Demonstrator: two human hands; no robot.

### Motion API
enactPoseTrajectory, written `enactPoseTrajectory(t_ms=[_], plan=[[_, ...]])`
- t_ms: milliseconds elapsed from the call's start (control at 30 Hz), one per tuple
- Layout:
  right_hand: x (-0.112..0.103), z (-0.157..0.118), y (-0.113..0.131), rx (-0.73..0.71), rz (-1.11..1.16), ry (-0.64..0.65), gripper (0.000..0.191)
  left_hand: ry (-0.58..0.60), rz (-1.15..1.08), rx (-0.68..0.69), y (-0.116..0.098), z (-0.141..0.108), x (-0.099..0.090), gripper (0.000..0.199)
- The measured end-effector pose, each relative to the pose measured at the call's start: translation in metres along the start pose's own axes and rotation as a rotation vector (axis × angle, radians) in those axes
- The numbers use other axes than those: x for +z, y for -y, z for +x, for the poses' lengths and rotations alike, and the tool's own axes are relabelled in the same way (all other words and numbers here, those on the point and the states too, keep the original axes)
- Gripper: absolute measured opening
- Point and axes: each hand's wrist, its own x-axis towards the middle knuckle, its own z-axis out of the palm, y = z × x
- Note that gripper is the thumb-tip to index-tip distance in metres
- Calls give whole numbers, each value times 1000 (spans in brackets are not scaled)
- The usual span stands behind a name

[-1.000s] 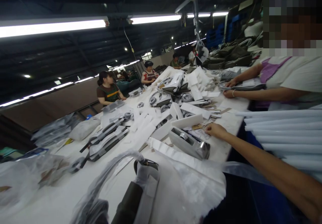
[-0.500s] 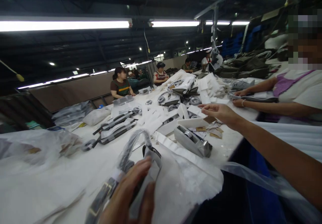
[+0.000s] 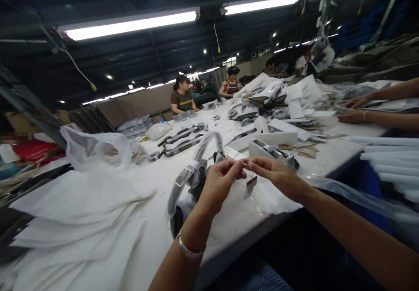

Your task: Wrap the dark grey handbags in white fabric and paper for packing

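Observation:
My left hand [image 3: 223, 181] and my right hand [image 3: 274, 171] meet over the table's front edge, fingertips pinched together on the thin string of a hang tag. The small hang tag [image 3: 250, 187] dangles just below the fingers. Behind my left hand stands a dark handbag [image 3: 178, 219], partly hidden by my wrist. Its handle [image 3: 208, 142] is wrapped in clear film, and a strap with a gold-coloured buckle [image 3: 183, 176] shows on its left. Beyond my right hand sits a grey tape dispenser [image 3: 278, 152], partly covered by the hand.
White sheets [image 3: 81, 217] lie stacked at the left on the white table [image 3: 153, 214]. Wrapped straps [image 3: 183, 140] and a heap of packing pieces [image 3: 262, 103] lie farther back. A co-worker's hands [image 3: 356, 110] are at the right, near white rolls [image 3: 389, 160].
My right hand has come back from the pile near the tape dispenser to meet my left hand. A tag on a string now hangs between them. The view has swung left.

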Motion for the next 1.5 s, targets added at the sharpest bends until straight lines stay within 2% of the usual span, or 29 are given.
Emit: enactPoseTrajectory(t_ms=[167, 267, 367, 533, 667, 800, 933, 1000, 1100, 1200, 1267, 1367, 1500], plan=[[33, -18, -26, -95, 196, 141, 45, -15, -271, -122, -9, -27, -1, 35], [53, -27, -36, -138, 245, 229, 60, -20, -326, -140, -13, -36, 0, 34], [71, -36, -40, -108, 252, 181, 64, -23, -362, -183, -15, -43, -4, 32], [90, -48, -40, 3, 300, 65, 39, -83, -319, -107, -26, -52, -23, 28], [96, -50, -35, 56, 364, 67, 36, -96, -168, -51, -39, -64, -46, 29], [101, -41, -26, 139, 248, 75, 41, -81, 72, -61, -47, -76, -81, 32], [111, -19, -28, 176, 6, 128, 44, -347, 279, 43, -43, -79, -130, 34], [119, -4, -32, 129, -75, 131, 44, -384, 325, 32, -36, -75, -152, 33], [135, 21, -38, 44, -88, 143, 42, -202, 338, -107, -23, -67, -171, 34], [152, 38, -39, 43, -23, 194, 44, 48, 315, -232, -14, -58, -177, 39], [161, 45, -39, 70, 36, 217, 47, 164, 292, -267, -10, -53, -178, 41], [168, 48, -39, 97, 126, 229, 51, 246, 248, -267, -5, -47, -178, 40], [170, 49, -36, 135, 220, 269, 50, 227, 164, -208, 3, -47, -172, 45]])
